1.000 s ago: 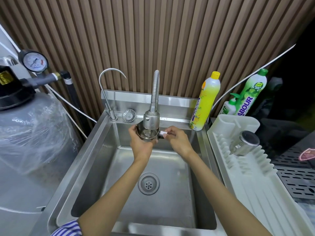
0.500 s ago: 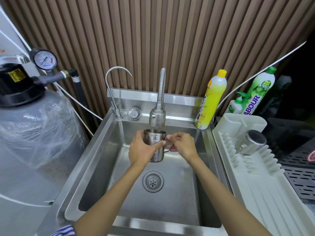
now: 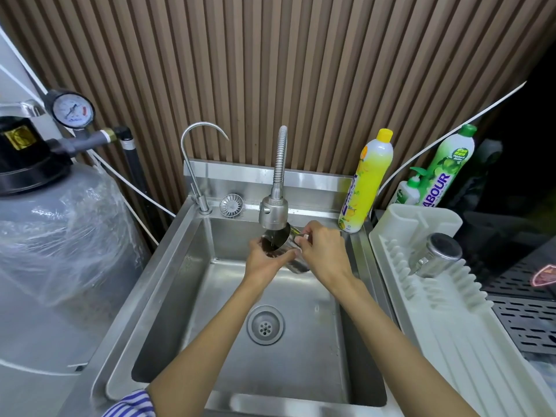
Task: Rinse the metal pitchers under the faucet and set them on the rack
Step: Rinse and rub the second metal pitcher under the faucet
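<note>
Head view: I hold a pitcher [image 3: 284, 246] over the sink [image 3: 180, 266], close under the head of the faucet [image 3: 273, 210], tilted so that its mouth points up and to the left. My left hand [image 3: 263, 261] cups it from below, the fingers [image 3: 287, 256] curled round its body. My right hand [image 3: 326, 251] comes in from the right, with its fingers pinching the handle near the rim. The inside of the pitcher looks dark, and I cannot tell what is in it. The drain [image 3: 265, 325] lies in the sink floor, nearer to me than the hands. A second pitcher [image 3: 436, 255] lies on its side at the far end of the white rack [image 3: 451, 341], which sits on the tabletop just right of the sink, bottom end turned toward me. A yellow bottle [image 3: 368, 182] stands at the sink's back right corner, and a green bottle [image 3: 445, 167] with a small pump bottle [image 3: 409, 191] stands behind the rack. A thin curved tap [image 3: 192, 164] and a round strainer [image 3: 231, 205] sit on the sink's back ledge, left of the faucet. Farther left stands a grey tank [image 3: 54, 236] wrapped in clear plastic, with a gauge [image 3: 72, 109] above it.
</note>
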Demonstrator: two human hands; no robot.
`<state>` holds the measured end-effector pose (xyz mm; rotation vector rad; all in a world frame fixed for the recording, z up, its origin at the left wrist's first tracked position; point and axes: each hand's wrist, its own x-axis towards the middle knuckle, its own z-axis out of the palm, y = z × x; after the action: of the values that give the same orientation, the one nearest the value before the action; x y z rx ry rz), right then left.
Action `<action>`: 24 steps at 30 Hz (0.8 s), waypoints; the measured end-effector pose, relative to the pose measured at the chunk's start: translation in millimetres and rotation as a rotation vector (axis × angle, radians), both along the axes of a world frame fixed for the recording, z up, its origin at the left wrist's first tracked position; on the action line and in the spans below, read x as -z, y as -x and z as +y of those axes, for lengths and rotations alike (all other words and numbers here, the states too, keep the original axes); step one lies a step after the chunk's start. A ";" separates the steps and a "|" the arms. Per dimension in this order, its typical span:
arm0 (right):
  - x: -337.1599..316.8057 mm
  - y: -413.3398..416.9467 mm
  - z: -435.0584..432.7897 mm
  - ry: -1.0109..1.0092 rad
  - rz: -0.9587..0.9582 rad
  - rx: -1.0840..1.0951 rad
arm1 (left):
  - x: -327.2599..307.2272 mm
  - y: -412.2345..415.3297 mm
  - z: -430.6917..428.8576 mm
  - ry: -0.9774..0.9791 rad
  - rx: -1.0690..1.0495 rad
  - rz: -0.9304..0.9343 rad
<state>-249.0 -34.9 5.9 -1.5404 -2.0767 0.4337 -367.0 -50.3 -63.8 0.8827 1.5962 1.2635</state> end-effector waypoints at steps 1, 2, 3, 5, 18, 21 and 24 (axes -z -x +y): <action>2.1 -0.6 1.2 0.021 0.044 0.000 | -0.7 0.3 1.0 -0.020 -0.032 0.000; 4.6 -0.8 2.4 0.044 0.087 0.002 | -1.8 0.1 1.6 -0.045 -0.063 0.004; 7.7 -0.8 3.6 0.066 0.126 0.003 | -3.2 -0.4 1.3 -0.070 -0.094 0.015; 15.9 0.6 5.4 0.106 0.188 0.005 | -4.7 -0.9 1.3 -0.125 -0.166 0.042; 69.7 18.9 -5.7 0.481 0.826 0.017 | -12.9 18.4 -15.8 -0.193 -0.222 0.722; 66.9 12.6 -2.7 0.460 0.829 0.040 | -12.5 18.2 -18.2 -0.089 -0.244 0.768; 58.2 3.5 1.2 0.410 0.724 0.062 | -12.6 12.0 -19.8 0.002 -0.240 0.734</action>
<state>-252.5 -33.7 -52.3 -1.3609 -1.4205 1.2433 -379.0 -70.1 -51.2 1.2736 2.3298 1.1563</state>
